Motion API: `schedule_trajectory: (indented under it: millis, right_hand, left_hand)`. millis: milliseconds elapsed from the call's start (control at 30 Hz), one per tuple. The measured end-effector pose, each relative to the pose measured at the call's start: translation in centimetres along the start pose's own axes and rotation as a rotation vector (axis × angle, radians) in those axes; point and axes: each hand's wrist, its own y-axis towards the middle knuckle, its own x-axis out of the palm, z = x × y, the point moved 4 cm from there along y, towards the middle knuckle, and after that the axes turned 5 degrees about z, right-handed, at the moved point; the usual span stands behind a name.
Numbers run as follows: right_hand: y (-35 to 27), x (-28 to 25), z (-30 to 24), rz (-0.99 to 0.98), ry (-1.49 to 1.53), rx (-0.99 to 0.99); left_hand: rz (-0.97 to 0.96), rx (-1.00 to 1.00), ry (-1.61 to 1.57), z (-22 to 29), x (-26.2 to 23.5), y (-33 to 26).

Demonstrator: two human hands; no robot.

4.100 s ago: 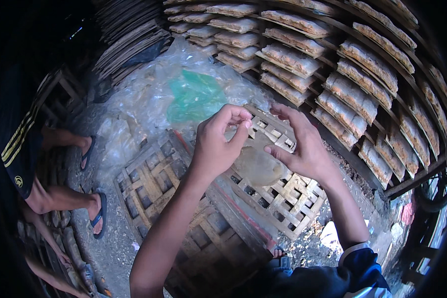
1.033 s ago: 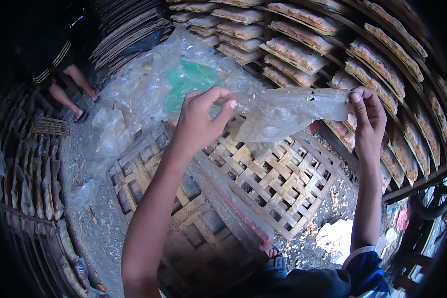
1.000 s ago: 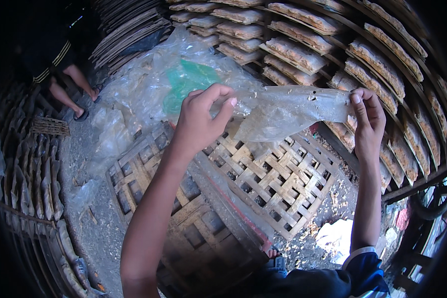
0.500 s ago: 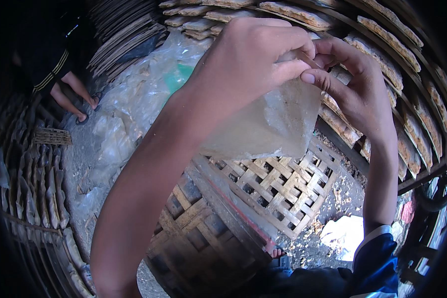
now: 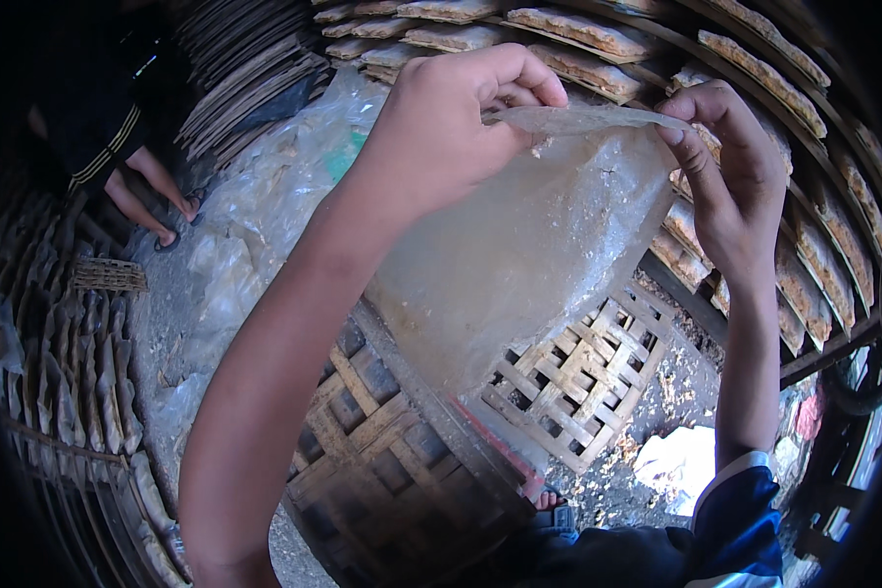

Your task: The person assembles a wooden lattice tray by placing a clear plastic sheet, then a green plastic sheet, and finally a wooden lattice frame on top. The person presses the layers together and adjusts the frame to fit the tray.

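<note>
A cloudy, see-through plastic sheet (image 5: 490, 265), perhaps a bag, hangs between my two hands, with pale crumbs stuck to it. My left hand (image 5: 441, 137) pinches its upper edge on the left, thumb and fingers closed. At the right end of that edge, my right hand (image 5: 730, 181) grips the plastic between thumb and forefinger. The edge stretches nearly level from one hand to the other. Under the hanging plastic lies a woven bamboo tray (image 5: 583, 377), partly covered. Nearer to me is a second, darker bamboo weave (image 5: 392, 456), partly behind my left forearm.
Racks of wooden boards bearing crusty pale slabs (image 5: 583, 34) curve along the back and right. More upright boards (image 5: 83, 382) line the left. Crumpled clear plastic (image 5: 235, 245) covers the floor at left. A person's legs (image 5: 137, 201) stand at the far left. A white scrap (image 5: 678, 465) lies at lower right.
My hands have moved apart, the left one leftward and the right one rightward. The plastic's edge is now spread between them, and the sheet hangs lower and wider over the bamboo tray.
</note>
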Motion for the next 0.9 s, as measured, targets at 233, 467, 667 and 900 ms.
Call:
schedule_trajectory:
  millis: [233, 467, 667, 900]
  right_hand:
    - [-1.0, -2.0, 0.4, 0.114, 0.066, -0.099]
    - [-3.4, -5.4, -0.5, 0.117, -0.027, -0.151]
    - [-5.7, -9.0, -1.5, 0.123, -0.04, -0.133]
    - [-12.6, -12.5, 0.3, 0.302, -0.048, 0.075]
  left_hand:
    - [0.008, 0.142, 0.12, -0.1, 0.5, -0.1]
    - [-0.073, 0.09, 0.215, -3.3, 2.3, -1.3]
    - [-0.066, -0.01, 0.112, -7.2, 5.4, -2.0]
    - [-0.034, -0.047, -0.053, -10.3, 10.6, -3.4]
